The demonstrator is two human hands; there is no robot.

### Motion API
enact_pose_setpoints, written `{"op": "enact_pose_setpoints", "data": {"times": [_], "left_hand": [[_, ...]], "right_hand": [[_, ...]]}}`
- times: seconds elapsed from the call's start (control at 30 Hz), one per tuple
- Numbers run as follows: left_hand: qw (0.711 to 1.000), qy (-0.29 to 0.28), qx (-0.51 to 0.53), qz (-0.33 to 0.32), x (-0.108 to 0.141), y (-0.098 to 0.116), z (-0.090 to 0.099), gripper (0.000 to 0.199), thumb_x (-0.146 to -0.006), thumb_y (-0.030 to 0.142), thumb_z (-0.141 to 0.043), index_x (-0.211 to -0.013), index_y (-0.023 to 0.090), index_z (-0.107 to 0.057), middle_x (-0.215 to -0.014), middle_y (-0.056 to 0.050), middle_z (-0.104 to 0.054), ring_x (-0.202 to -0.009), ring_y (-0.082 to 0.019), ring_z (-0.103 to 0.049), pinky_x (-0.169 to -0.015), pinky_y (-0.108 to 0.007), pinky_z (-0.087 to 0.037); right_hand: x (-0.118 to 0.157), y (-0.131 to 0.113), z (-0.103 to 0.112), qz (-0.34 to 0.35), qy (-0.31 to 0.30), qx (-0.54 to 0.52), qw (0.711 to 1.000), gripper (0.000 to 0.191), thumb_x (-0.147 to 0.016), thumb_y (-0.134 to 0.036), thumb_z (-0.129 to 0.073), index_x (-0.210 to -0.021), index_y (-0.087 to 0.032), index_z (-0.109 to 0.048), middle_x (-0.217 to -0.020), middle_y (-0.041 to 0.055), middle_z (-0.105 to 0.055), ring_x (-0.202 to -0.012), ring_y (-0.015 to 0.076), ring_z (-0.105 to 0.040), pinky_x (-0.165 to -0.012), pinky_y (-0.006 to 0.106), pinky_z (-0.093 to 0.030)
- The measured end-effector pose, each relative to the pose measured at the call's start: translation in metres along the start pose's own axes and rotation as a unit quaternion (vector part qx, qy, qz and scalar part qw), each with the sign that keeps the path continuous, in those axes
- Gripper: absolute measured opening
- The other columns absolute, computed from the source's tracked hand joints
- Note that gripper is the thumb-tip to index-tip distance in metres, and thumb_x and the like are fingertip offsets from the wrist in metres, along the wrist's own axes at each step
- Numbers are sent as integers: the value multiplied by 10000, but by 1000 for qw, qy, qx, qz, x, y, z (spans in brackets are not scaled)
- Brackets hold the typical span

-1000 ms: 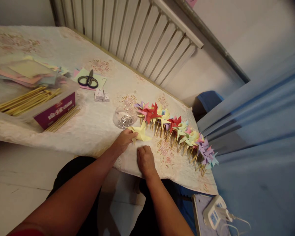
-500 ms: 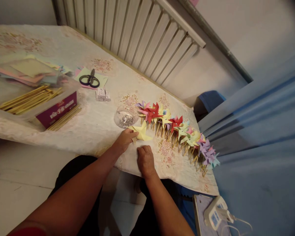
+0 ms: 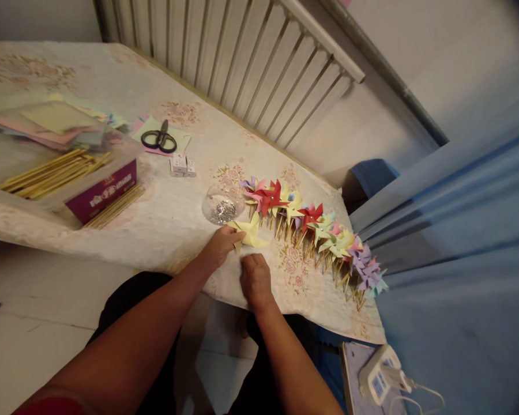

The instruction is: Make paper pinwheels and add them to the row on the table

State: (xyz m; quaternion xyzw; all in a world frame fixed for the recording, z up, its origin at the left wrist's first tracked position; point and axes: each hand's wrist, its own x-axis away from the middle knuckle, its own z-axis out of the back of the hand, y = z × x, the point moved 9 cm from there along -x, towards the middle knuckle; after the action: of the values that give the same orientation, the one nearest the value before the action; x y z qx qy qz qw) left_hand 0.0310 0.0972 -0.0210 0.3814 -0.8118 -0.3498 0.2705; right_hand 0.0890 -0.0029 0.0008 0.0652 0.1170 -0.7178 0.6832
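Observation:
My left hand [image 3: 222,243] pinches a pale yellow paper pinwheel [image 3: 251,231] at its left side, thumb on top. Just below it, my right hand [image 3: 256,276] is curled closed near the table's front edge; what it holds, if anything, is hidden under the fingers. Behind the yellow pinwheel stands a clear round dish [image 3: 222,206] with many small silvery pieces in it. To the right lies a long row of finished-looking pinwheels on sticks, among them a red pinwheel [image 3: 271,197] and a purple pinwheel [image 3: 362,260].
On the left, a clear plastic box [image 3: 101,196] holds wooden sticks [image 3: 54,173] and coloured paper sheets [image 3: 54,122]. Scissors [image 3: 159,138] rest on paper squares beside small white boxes [image 3: 182,165]. A radiator [image 3: 225,63] lines the back; a power strip [image 3: 378,377] sits lower right.

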Motion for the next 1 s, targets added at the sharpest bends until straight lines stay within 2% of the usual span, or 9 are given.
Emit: {"op": "enact_pose_setpoints", "data": {"times": [0.2,0.47,0.87,1.0], "left_hand": [[1000,-7,16,5,0,-2,-1,239,-609,311,-767,-730,141,-653,-676,1,-651,-615,-111,-577,-627,-224,-446],[999,30,-38,4,3,4,4,213,-590,277,-754,-674,135,-619,-593,20,-604,-544,-92,-512,-531,-203,-363],[999,35,-38,-8,3,7,4,190,-599,286,-725,-671,151,-612,-585,35,-586,-564,-107,-519,-557,-219,-375],[998,44,-45,-3,4,7,5,198,-596,295,-725,-649,153,-598,-573,35,-578,-550,-103,-501,-539,-216,-352]], "right_hand": [[-6,3,-3,-10,-21,22,999,248,-906,-75,-468,-785,-174,-662,-819,74,-631,-808,194,-516,-733,286,-375],[-12,13,3,-69,-39,-62,995,223,-878,-67,-486,-794,-163,-670,-804,56,-663,-795,167,-570,-741,251,-395],[-6,16,8,-133,-59,-6,989,134,-894,-152,-538,-826,-162,-653,-846,84,-670,-792,189,-592,-697,277,-396],[-6,16,6,-134,-81,10,988,138,-906,-170,-535,-832,-161,-651,-855,94,-670,-811,196,-603,-700,283,-406]]}}
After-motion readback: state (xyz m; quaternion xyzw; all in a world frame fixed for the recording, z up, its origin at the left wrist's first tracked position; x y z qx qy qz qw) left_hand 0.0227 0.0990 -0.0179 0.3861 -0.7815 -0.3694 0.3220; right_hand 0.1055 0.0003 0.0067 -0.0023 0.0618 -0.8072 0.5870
